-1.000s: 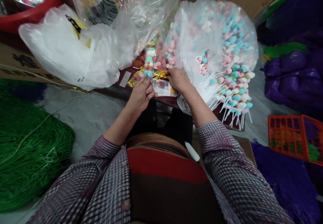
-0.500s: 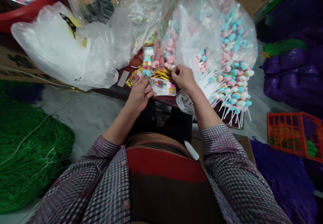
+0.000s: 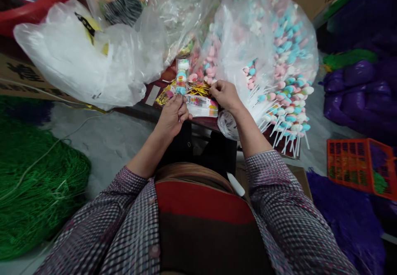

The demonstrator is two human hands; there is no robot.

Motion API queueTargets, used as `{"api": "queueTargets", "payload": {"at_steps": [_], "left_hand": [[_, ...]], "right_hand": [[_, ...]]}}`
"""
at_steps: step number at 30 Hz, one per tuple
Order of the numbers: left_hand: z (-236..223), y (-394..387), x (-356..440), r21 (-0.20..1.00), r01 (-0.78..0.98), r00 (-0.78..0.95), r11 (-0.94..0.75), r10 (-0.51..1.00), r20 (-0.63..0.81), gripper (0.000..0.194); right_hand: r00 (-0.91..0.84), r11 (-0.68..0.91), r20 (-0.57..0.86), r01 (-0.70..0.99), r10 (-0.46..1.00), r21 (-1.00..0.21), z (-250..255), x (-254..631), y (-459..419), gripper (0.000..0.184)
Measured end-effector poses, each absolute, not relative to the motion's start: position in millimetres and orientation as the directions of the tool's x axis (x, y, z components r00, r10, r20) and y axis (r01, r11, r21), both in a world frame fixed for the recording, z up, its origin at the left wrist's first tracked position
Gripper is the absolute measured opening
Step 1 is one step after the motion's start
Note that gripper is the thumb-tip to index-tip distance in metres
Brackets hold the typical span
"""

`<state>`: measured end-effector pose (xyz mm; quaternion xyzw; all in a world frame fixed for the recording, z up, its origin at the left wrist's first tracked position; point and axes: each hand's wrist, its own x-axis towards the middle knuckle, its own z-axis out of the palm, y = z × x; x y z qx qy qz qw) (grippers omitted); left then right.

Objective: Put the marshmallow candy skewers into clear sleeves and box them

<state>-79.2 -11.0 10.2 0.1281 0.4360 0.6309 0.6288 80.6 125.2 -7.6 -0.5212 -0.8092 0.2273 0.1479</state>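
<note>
My left hand (image 3: 174, 113) is closed around the lower end of a wrapped marshmallow lollipop (image 3: 181, 76), white above and blue below, which stands up from the fingers in a clear sleeve. My right hand (image 3: 226, 94) is pinched at the right end of a pile of gold twist ties (image 3: 199, 89); whether a tie is between its fingertips is too small to make out. Below the ties, between both hands, lie flat printed clear sleeves (image 3: 201, 106). A round clear plastic piece (image 3: 228, 125) sits beneath my right wrist.
Marshmallow sticks (image 3: 288, 113) in pink, blue and white lie at the right beside a large filled bag (image 3: 248, 22). At left are a white plastic bag (image 3: 77, 64) and a red tub (image 3: 40, 10). An orange crate (image 3: 349, 159) stands on the floor.
My right fingertips have shifted very slightly left at the gold ties. My left hand and the lollipop stay nearly still.
</note>
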Motion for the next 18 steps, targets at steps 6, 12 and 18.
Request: {"api": "queueTargets", "payload": {"at_steps": [6, 12, 18], "left_hand": [[10.6, -10.1, -75.9, 0.718, -0.675, -0.175, 0.167, 0.910, -0.376, 0.032], [12.1, -13.5, -76.6, 0.730, -0.664, -0.183, 0.161, 0.912, -0.368, 0.033], [4.9, -12.9, -76.9, 0.717, -0.678, -0.181, 0.162, 0.909, -0.376, 0.033]], "right_hand": [[-0.429, 0.379, -0.035, 0.830, 0.902, -0.410, -6.9, 71.3, 118.8, 0.021], [-0.422, 0.380, -0.084, 0.874, 0.903, -0.303, -5.6, 57.0, 123.9, 0.022], [-0.395, 0.319, -0.004, 0.747, 0.918, -0.583, -14.0, 79.7, 127.8, 0.018]]}}
